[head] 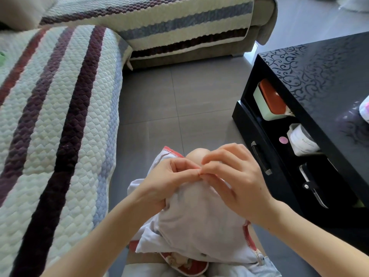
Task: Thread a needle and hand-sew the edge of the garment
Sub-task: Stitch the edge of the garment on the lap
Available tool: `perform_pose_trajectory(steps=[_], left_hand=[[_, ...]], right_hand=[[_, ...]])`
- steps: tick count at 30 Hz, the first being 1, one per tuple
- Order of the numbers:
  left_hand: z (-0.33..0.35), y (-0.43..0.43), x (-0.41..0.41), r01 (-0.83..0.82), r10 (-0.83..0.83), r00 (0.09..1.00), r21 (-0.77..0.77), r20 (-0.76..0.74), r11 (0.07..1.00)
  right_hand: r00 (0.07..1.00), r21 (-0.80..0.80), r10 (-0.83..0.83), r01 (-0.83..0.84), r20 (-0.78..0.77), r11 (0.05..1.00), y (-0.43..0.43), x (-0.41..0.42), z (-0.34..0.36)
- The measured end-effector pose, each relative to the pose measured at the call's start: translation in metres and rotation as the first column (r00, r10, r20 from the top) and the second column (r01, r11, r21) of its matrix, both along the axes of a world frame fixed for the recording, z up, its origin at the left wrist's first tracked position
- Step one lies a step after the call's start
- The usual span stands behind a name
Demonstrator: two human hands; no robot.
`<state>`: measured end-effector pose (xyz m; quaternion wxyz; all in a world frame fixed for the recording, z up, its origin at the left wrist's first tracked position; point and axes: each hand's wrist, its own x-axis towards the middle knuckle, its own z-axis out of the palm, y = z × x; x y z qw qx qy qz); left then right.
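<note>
From the head view, the person sits with one bare knee raised; the garment, white with red stitched trim, is draped over that leg and bunches down into the lap. Both hands meet just above the cloth, near the knee. The left hand has thumb and forefinger pressed tip to tip, pinching a reddish strand that is barely visible; its other fingers curl loosely under the palm, at the fabric's edge. The right hand brings its thumb and forefinger together against the left fingertips, the remaining fingers arched above; whatever it pinches is too small to tell. To the left runs a sofa under a quilted cover with dark stripes; grey floor tiles lie ahead. On the right stands a glossy black table with a scroll pattern; its lower shelf holds an orange-lidded box and a white jar.
</note>
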<state>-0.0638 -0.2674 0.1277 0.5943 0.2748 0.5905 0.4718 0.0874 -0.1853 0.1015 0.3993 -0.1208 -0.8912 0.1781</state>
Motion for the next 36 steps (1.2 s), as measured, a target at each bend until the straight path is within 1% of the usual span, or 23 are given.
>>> perform_pose_trajectory(steps=[1, 2, 4, 6, 7, 9, 11, 13, 14, 16, 20, 23, 25, 28, 30, 32, 34, 36], left_hand=[[-0.003, 0.002, -0.001, -0.011, 0.011, 1.000, -0.025, 0.002, 1.000], [-0.005, 0.002, 0.000, -0.028, 0.028, 1.000, -0.050, 0.001, 0.998], [-0.009, 0.004, 0.001, -0.087, 0.083, 0.996, -0.099, -0.041, 0.991], [-0.016, 0.005, 0.003, -0.156, 0.144, 0.984, -0.118, -0.100, 0.981], [-0.015, 0.004, 0.003, -0.177, 0.167, 0.982, -0.125, -0.086, 0.976], [-0.014, 0.003, 0.002, -0.162, 0.164, 0.986, -0.122, 0.004, 0.979], [-0.010, 0.005, -0.002, -0.083, 0.099, 0.989, -0.140, 0.108, 0.987], [-0.007, 0.009, -0.007, 0.010, 0.034, 0.972, -0.186, 0.234, 0.982], [-0.008, 0.012, -0.009, 0.029, 0.034, 0.955, -0.208, 0.295, 0.978], [-0.005, 0.017, -0.012, 0.029, 0.067, 0.922, -0.241, 0.381, 0.970], [0.011, 0.025, -0.014, 0.063, 0.067, 0.879, -0.254, 0.473, 0.965], [0.023, 0.035, -0.021, 0.096, 0.001, 0.903, -0.204, 0.431, 0.974], [0.034, 0.040, -0.027, 0.123, -0.058, 0.944, -0.184, 0.326, 0.975], [0.057, 0.048, -0.037, 0.169, -0.138, 0.966, -0.127, 0.218, 0.977], [0.076, 0.052, -0.043, 0.182, -0.170, 0.974, -0.074, 0.151, 0.981], [0.096, 0.055, -0.047, 0.176, -0.176, 0.982, 0.004, 0.065, 0.984], [0.116, 0.057, -0.047, 0.191, -0.183, 0.979, 0.095, -0.085, 0.977], [0.132, 0.059, -0.044, 0.225, -0.172, 0.950, 0.187, -0.261, 0.956]], right_hand=[[1.000, -0.008, 0.013, -0.013, -0.001, 1.000, 0.002, -0.002, 0.001], [0.999, -0.053, 0.037, -0.037, -0.009, 0.998, 0.001, -0.004, 0.003], [0.992, -0.241, 0.107, -0.121, -0.068, 0.963, -0.002, -0.005, 0.009], [0.976, -0.446, 0.146, -0.205, -0.163, 0.871, -0.005, -0.003, 0.020], [0.967, -0.519, 0.145, -0.236, -0.210, 0.822, -0.005, -0.001, 0.026], [0.947, -0.640, 0.140, -0.299, -0.287, 0.708, -0.003, 0.002, 0.038], [0.928, -0.743, 0.135, -0.360, -0.347, 0.565, 0.003, 0.005, 0.045], [0.913, -0.821, 0.123, -0.404, -0.389, 0.404, 0.010, 0.009, 0.048], [0.912, -0.844, 0.118, -0.408, -0.393, 0.348, 0.013, 0.012, 0.049], [0.919, -0.866, 0.121, -0.395, -0.376, 0.308, 0.017, 0.016, 0.052], [0.950, -0.901, 0.067, -0.309, -0.304, 0.304, 0.020, 0.019, 0.056], [0.980, -0.927, 0.016, -0.195, -0.200, 0.320, 0.023, 0.019, 0.050], [0.993, -0.934, 0.004, -0.114, -0.120, 0.339, 0.025, 0.019, 0.045], [1.000, -0.902, -0.016, -0.006, -0.014, 0.431, 0.026, 0.018, 0.039], [0.999, -0.866, -0.035, 0.032, 0.017, 0.499, 0.028, 0.018, 0.039], [0.999, -0.840, -0.046, 0.049, 0.028, 0.540, 0.031, 0.016, 0.040], [0.998, -0.819, -0.055, 0.051, 0.023, 0.571, 0.035, 0.011, 0.044], [0.998, -0.799, -0.057, 0.037, 0.004, 0.600, 0.040, 0.003, 0.051]])
